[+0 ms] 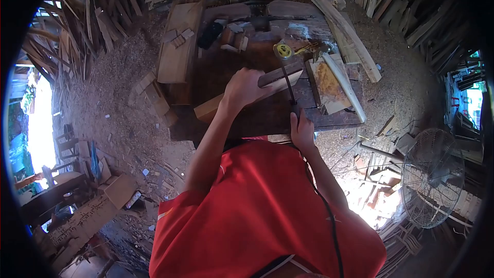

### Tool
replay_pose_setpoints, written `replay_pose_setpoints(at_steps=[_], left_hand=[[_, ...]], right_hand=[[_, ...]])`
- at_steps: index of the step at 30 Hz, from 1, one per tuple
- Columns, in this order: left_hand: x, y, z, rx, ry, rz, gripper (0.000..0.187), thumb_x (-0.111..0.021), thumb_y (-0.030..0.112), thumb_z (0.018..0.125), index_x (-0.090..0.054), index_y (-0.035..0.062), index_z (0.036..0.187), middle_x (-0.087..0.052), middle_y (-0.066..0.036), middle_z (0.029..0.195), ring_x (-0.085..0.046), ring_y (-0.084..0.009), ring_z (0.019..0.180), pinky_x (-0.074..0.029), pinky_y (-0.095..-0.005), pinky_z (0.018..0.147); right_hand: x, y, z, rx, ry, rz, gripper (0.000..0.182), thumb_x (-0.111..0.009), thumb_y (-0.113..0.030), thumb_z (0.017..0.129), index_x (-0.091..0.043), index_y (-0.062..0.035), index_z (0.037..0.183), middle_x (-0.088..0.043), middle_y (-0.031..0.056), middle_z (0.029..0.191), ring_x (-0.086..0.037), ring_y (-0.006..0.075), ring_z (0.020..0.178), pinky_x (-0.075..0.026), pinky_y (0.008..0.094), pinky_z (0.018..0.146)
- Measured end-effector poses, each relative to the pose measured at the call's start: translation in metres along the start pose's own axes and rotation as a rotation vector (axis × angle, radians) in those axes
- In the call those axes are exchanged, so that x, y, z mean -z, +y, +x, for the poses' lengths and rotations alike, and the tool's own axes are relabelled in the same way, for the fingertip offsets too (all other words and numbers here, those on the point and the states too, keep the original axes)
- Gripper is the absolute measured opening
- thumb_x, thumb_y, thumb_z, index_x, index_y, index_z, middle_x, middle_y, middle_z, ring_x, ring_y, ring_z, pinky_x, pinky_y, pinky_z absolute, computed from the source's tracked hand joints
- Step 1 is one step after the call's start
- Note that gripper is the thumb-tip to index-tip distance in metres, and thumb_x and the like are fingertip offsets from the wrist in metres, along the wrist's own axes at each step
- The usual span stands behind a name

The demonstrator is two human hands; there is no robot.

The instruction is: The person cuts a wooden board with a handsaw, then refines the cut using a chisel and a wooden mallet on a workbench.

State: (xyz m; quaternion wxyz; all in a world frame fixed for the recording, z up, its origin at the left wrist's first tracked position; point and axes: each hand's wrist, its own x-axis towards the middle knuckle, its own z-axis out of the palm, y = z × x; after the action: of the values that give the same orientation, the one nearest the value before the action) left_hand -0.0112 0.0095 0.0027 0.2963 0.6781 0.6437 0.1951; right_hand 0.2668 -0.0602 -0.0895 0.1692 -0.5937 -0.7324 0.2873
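A wooden block (208, 109) lies slantwise on the dark workbench (244, 128), its right end pale along the near edge. My left hand (243, 88) is closed over the middle of this block. In my right hand (302, 133), near the bench's front edge, is the dark handle of a long, narrow file-like tool (287, 82). The blade points away from me and crosses the block's right end; whether it is a file or a thin saw I cannot tell. Just beyond its tip sits a yellow tape measure (283, 50).
At the bench's right lie a stained board (332, 87) and a pale strip (343, 87). A thick plank (180, 44) carries small blocks at the left. Beyond it is a dark object (210, 35). A caged fan (432, 177) stands at the right; scrap wood litters the floor.
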Motion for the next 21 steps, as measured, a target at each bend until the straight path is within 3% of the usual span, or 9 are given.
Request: replay_pose_setpoints(at_steps=[5, 10, 13, 16, 21], left_hand=[[-0.008, -0.012, 0.005, -0.054, 0.142, -0.004, 0.047, -0.084, 0.041, 0.081, -0.081, 0.004, 0.11, -0.077, -0.024, 0.098, -0.075, -0.0418, 0.095, -0.06, -0.0469, 0.091], [-0.001, -0.013, 0.01, 0.028, 0.028, -0.101, 0.046, -0.085, 0.041, 0.08, -0.081, 0.0034, 0.107, -0.077, -0.024, 0.097, -0.075, -0.0423, 0.095, -0.06, -0.0473, 0.09], [-0.005, -0.017, 0.009, -0.034, 0.07, -0.054, 0.044, -0.084, 0.04, 0.081, -0.081, 0.0035, 0.105, -0.077, -0.023, 0.097, -0.075, -0.0425, 0.094, -0.06, -0.0474, 0.089], [-0.005, -0.009, 0.005, -0.024, 0.065, -0.029, 0.042, -0.084, 0.04, 0.083, -0.081, 0.0038, 0.105, -0.077, -0.023, 0.096, -0.075, -0.0423, 0.092, -0.061, -0.0478, 0.087], [-0.015, 0.01, -0.012, -0.017, 0.023, 0.035, 0.041, -0.083, 0.039, 0.083, -0.08, 0.0045, 0.105, -0.077, -0.022, 0.093, -0.075, -0.0422, 0.089, -0.061, -0.0486, 0.084]], right_hand=[[-0.014, 0.039, -0.023, 0.124, 0.131, 0.071, 0.052, -0.054, -0.033, 0.111, -0.057, 0.0133, 0.133, -0.069, 0.0336, 0.082, -0.069, 0.0553, 0.078, -0.055, 0.059, 0.067], [-0.002, 0.006, -0.008, -0.043, -0.082, -0.055, 0.052, -0.052, -0.034, 0.112, -0.054, 0.0122, 0.135, -0.07, 0.0332, 0.083, -0.07, 0.0554, 0.08, -0.054, 0.0604, 0.069], [-0.012, 0.029, -0.022, 0.112, 0.1, -0.058, 0.054, -0.05, -0.04, 0.111, -0.054, 0.008, 0.135, -0.068, 0.0346, 0.078, -0.068, 0.057, 0.077, -0.053, 0.0645, 0.068], [0.002, 0.025, -0.023, 0.069, 0.059, 0.085, 0.052, -0.05, -0.039, 0.111, -0.055, 0.0069, 0.134, -0.069, 0.0353, 0.08, -0.068, 0.057, 0.077, -0.053, 0.0645, 0.068], [0.01, 0.004, -0.006, -0.011, -0.069, -0.002, 0.048, -0.052, -0.031, 0.111, -0.055, 0.0102, 0.136, -0.069, 0.0335, 0.082, -0.07, 0.0552, 0.08, -0.055, 0.0598, 0.069]])
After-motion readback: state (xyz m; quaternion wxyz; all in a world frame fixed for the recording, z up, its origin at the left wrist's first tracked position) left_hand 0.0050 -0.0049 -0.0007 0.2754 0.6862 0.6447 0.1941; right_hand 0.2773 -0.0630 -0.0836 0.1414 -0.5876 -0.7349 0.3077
